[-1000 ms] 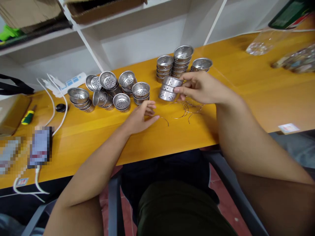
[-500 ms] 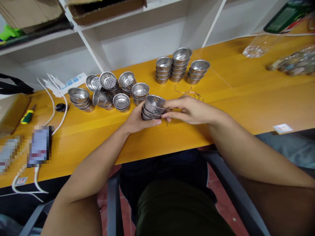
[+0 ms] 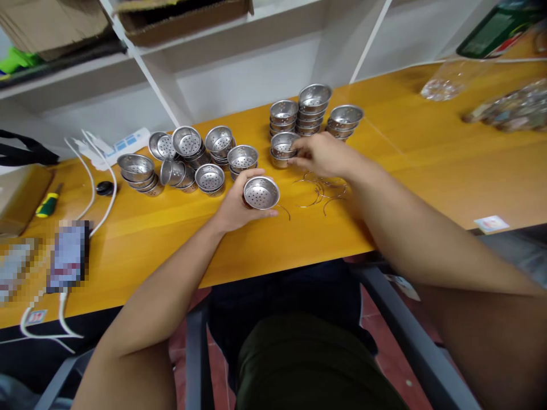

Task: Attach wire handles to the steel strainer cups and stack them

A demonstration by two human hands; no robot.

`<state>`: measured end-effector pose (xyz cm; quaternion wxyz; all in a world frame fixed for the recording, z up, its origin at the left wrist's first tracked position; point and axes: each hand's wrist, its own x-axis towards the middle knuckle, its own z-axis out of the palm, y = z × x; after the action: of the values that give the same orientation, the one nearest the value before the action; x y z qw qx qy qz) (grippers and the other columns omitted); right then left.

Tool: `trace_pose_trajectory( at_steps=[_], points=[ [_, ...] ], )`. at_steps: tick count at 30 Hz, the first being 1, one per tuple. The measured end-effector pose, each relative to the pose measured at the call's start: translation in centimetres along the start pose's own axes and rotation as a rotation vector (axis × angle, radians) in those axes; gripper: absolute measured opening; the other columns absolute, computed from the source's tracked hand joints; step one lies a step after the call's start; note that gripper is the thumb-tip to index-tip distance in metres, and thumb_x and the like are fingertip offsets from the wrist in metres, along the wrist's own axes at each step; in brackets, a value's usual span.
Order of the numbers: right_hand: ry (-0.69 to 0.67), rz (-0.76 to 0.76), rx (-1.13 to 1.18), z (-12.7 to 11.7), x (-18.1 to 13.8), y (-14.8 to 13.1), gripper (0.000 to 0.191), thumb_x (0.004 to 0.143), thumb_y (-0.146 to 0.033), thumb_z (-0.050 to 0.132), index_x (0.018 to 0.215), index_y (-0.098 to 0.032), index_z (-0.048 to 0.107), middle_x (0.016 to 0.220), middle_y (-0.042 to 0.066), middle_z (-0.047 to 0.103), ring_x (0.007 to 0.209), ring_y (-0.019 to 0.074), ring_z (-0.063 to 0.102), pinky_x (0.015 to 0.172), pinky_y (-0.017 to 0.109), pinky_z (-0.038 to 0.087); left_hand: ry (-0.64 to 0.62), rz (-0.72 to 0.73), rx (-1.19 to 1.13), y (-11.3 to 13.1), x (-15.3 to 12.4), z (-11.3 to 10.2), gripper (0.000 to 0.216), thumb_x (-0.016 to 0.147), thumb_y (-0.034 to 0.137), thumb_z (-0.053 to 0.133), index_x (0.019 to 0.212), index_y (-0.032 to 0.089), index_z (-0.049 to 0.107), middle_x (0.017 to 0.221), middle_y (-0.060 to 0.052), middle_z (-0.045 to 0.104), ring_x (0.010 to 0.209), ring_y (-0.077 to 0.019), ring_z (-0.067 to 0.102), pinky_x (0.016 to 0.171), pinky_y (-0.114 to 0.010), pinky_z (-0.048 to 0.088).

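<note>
My left hand (image 3: 239, 205) is wrapped round a perforated metal cup (image 3: 261, 193), its open top tilted toward me. My right hand (image 3: 325, 155) pinches the right side of a small stack of perforated cups (image 3: 284, 149), in front of the back stacks. Behind it stand a taller stack (image 3: 315, 105), a stack to its left (image 3: 284, 112) and one to its right (image 3: 345, 118), partly hidden by my right hand. More perforated cups (image 3: 209, 177) stand in stacks or lie tipped left of my hands. Thin curved wires (image 3: 316, 196) lie on the table below my right hand.
On the wooden table (image 3: 171, 267) at left lie a blurred phone (image 3: 68, 256) with white cables, a screwdriver (image 3: 48, 204) and a power strip (image 3: 128, 145). A plastic bottle (image 3: 444, 85) and a bagged bundle (image 3: 513, 108) are at right. White shelving (image 3: 252, 68) rises behind.
The stack between both hands has parted. My right hand has carried cups away, up and right, toward the back stacks, uncovering more wires. My left hand keeps a cup, now tipped toward me.
</note>
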<state>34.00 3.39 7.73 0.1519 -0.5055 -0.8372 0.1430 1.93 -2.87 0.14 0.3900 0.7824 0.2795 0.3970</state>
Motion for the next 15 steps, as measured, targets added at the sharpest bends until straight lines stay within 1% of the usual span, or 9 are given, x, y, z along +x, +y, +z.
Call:
trace_pose_trajectory(
  at_steps=[2, 4, 6, 10, 11, 13, 14, 15],
  points=[
    [0.013, 0.012, -0.036, 1.6, 0.4, 0.1, 0.024, 0.118, -0.033, 0.074, 0.131, -0.021, 0.092, 0.118, 0.016, 0.095, 0.111, 0.0369, 0.089, 0.099, 0.047, 0.064, 0.026, 0.014, 0.060, -0.2, -0.1, 0.0, 0.111, 0.084, 0.080, 0.113, 0.164, 0.028, 0.057, 0.149, -0.014, 0.083, 0.134, -0.0325, 0.087, 0.117, -0.049, 0.073],
    [0.034, 0.024, -0.050, 2.6, 0.8, 0.0, 0.024, 0.119, -0.032, 0.073, 0.132, -0.022, 0.091, 0.123, 0.017, 0.095, 0.117, 0.0380, 0.089, 0.101, 0.048, 0.064, 0.044, 0.029, 0.101, -0.2, -0.1, -0.1, 0.103, 0.087, 0.077, 0.112, 0.160, 0.028, 0.058, 0.145, -0.012, 0.083, 0.133, -0.0320, 0.087, 0.117, -0.049, 0.073],
    [0.048, 0.036, -0.047, 3.2, 1.1, -0.2, 0.023, 0.119, -0.030, 0.073, 0.132, -0.022, 0.090, 0.125, 0.017, 0.096, 0.120, 0.0386, 0.090, 0.102, 0.048, 0.064, 0.042, 0.042, 0.117, -0.2, -0.1, -0.1, 0.096, 0.091, 0.071, 0.110, 0.158, 0.027, 0.057, 0.144, -0.012, 0.083, 0.131, -0.0314, 0.086, 0.116, -0.049, 0.073],
    [0.064, 0.062, -0.047, 3.7, 1.9, -0.8, 0.023, 0.120, -0.029, 0.073, 0.136, -0.023, 0.088, 0.126, 0.017, 0.096, 0.122, 0.0402, 0.089, 0.105, 0.051, 0.065, 0.016, 0.066, 0.104, -0.2, -0.3, -0.2, 0.089, 0.097, 0.055, 0.104, 0.163, 0.029, 0.052, 0.150, -0.012, 0.079, 0.136, -0.0302, 0.085, 0.118, -0.047, 0.073],
    [0.070, 0.073, -0.042, 3.7, 2.0, -0.8, 0.026, 0.119, -0.029, 0.074, 0.141, -0.023, 0.086, 0.127, 0.017, 0.095, 0.122, 0.0407, 0.088, 0.105, 0.051, 0.065, 0.012, 0.063, 0.092, -0.3, -0.3, -0.2, 0.087, 0.098, 0.052, 0.102, 0.164, 0.029, 0.051, 0.151, -0.012, 0.078, 0.137, -0.0298, 0.084, 0.117, -0.047, 0.073],
    [0.062, 0.086, 0.006, 3.1, 1.7, -0.6, 0.042, 0.117, -0.032, 0.079, 0.157, -0.022, 0.079, 0.129, 0.017, 0.094, 0.119, 0.0404, 0.087, 0.105, 0.052, 0.065, 0.008, 0.037, 0.059, -0.6, -0.4, -0.2, 0.086, 0.098, 0.048, 0.099, 0.166, 0.029, 0.049, 0.152, -0.013, 0.075, 0.136, -0.0293, 0.083, 0.114, -0.045, 0.074],
    [0.058, 0.084, 0.044, 2.6, 1.3, -0.3, 0.050, 0.116, -0.034, 0.081, 0.164, -0.021, 0.075, 0.130, 0.017, 0.093, 0.117, 0.0396, 0.086, 0.105, 0.052, 0.065, 0.008, 0.018, 0.042, -0.8, -0.4, -0.2, 0.087, 0.097, 0.047, 0.098, 0.166, 0.030, 0.049, 0.152, -0.013, 0.075, 0.136, -0.0292, 0.083, 0.113, -0.044, 0.074],
    [0.063, 0.075, 0.084, 1.8, 0.9, 0.1, 0.054, 0.116, -0.036, 0.082, 0.167, -0.020, 0.073, 0.131, 0.018, 0.092, 0.115, 0.0386, 0.085, 0.105, 0.052, 0.065, 0.007, -0.003, 0.028, -0.9, -0.5, -0.1, 0.087, 0.096, 0.047, 0.098, 0.166, 0.030, 0.049, 0.152, -0.013, 0.074, 0.136, -0.0295, 0.083, 0.112, -0.044, 0.075]
  ],
)
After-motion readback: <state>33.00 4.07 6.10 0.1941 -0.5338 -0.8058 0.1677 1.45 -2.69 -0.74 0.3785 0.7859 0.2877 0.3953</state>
